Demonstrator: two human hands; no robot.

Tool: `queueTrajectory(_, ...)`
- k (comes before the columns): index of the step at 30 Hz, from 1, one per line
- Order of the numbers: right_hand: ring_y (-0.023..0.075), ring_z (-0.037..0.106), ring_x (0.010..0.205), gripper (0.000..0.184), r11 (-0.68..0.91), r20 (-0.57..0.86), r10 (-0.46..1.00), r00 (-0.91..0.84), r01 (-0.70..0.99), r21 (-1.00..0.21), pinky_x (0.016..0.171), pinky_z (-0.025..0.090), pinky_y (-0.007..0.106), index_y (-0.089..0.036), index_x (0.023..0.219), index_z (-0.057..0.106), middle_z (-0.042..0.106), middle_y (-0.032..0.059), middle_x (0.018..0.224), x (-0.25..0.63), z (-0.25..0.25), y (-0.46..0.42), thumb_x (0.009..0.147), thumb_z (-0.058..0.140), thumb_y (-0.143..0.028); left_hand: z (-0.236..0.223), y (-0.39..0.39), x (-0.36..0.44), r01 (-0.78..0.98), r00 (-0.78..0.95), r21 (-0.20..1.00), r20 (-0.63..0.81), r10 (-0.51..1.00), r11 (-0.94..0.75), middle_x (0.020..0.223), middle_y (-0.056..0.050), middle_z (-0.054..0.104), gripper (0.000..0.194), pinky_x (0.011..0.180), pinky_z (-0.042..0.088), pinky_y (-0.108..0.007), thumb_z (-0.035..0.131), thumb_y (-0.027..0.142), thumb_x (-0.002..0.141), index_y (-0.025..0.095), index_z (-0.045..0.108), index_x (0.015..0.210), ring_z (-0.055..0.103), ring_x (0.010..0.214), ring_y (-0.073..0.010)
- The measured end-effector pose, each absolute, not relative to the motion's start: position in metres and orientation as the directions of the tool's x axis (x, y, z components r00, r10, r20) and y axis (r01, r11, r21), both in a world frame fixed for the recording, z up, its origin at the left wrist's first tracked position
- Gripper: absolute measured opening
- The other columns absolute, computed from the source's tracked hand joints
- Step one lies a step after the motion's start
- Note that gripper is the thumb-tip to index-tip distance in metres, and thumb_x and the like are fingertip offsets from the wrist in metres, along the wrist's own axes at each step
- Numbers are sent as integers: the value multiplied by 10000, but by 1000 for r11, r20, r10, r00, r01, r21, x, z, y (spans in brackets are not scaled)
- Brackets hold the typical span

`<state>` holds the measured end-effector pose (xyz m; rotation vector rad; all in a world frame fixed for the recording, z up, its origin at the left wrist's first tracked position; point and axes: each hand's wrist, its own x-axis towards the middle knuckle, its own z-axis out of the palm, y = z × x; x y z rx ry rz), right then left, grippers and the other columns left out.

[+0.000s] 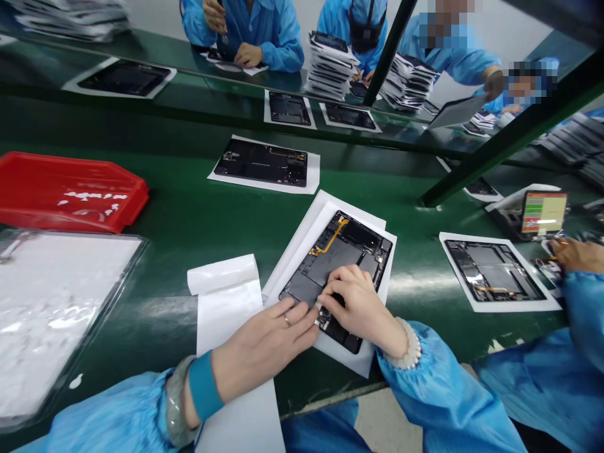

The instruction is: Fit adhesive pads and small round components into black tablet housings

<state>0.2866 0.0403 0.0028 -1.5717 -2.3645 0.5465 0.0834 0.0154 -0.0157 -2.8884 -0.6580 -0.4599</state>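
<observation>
Leaning over an opened tablet (342, 267) on white paper (302, 239), mid-frame on the green counter (189, 239): left hand (264, 343) lies flat against its lower edge, grip released; right hand (358, 308) rests on it, grip unclear. Far-right screen (543, 212) is too small to read.

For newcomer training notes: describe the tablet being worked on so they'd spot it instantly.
On the green workbench, find the white paper sheets at the near edge. On them lies an open, dark tablet housing with an orange flex cable. Unlike its look-alikes nearby, it has the person's left hand and right hand on it.
</observation>
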Motion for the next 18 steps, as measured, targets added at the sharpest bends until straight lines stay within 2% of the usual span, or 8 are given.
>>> queueTrajectory(2, 251, 518, 987, 135, 327, 96, 944, -316, 856, -400, 862, 363, 438, -203, 939, 627, 612, 74, 1017, 296, 5, 46, 878, 571, -310, -15, 16, 82, 437, 862, -83, 323, 390, -896, 1142, -58, 652, 173, 908, 409, -347, 470, 84, 902, 174, 601, 972, 571, 987, -193)
queueTrajectory(4, 258, 521, 1011, 209, 294, 194, 953, -231, 857, -424, 882, 373, 437, -172, 1049, 585, 603, 103, 1057, 306, 5, 53, 895, 537, -306, -15, 17, 82, 437, 855, -46, 331, 399, -898, 1156, -51, 648, 172, 895, 413, -337, 462, 80, 907, 178, 595, 954, 568, 983, -186)
queueTrajectory(7, 231, 535, 975, 173, 313, 197, 949, -246, 803, -507, 860, 406, 389, -183, 1031, 576, 610, 89, 1021, 314, -2, 59, 917, 493, -284, -14, 22, 85, 469, 804, 148, 336, 490, -871, 1080, -32, 662, 86, 850, 426, -326, 495, 140, 915, 180, 571, 909, 567, 945, -182)
queueTrajectory(9, 231, 530, 946, 149, 325, 170, 946, -277, 819, -472, 833, 403, 382, -198, 999, 587, 612, 76, 984, 312, -9, 59, 917, 495, -281, -14, 26, 90, 495, 773, 234, 321, 547, -837, 1005, -31, 661, 49, 823, 431, -331, 513, 192, 917, 179, 550, 887, 565, 930, -192)
queueTrajectory(13, 241, 507, 927, 148, 338, 157, 941, -300, 873, -352, 780, 373, 380, -194, 979, 594, 604, 77, 969, 304, -17, 56, 925, 486, -280, -14, 32, 99, 480, 802, 199, 294, 519, -854, 952, -37, 651, 69, 818, 414, -337, 496, 149, 918, 182, 525, 864, 571, 918, -196)
queueTrajectory(16, 232, 505, 913, 136, 341, 152, 940, -306, 868, -360, 765, 364, 367, -199, 966, 589, 605, 68, 958, 302, -16, 55, 928, 484, -275, -15, 36, 99, 485, 804, 228, 263, 533, -844, 935, -20, 653, 55, 820, 395, -337, 555, 184, 901, 189, 512, 867, 569, 922, -198)
queueTrajectory(18, 229, 505, 906, 131, 337, 151, 941, -302, 869, -362, 762, 359, 366, -204, 956, 590, 606, 67, 950, 303, -15, 55, 928, 481, -272, -15, 36, 98, 510, 786, 247, 255, 562, -824, 931, -13, 652, 112, 823, 385, -341, 603, 239, 883, 189, 505, 864, 564, 922, -201)
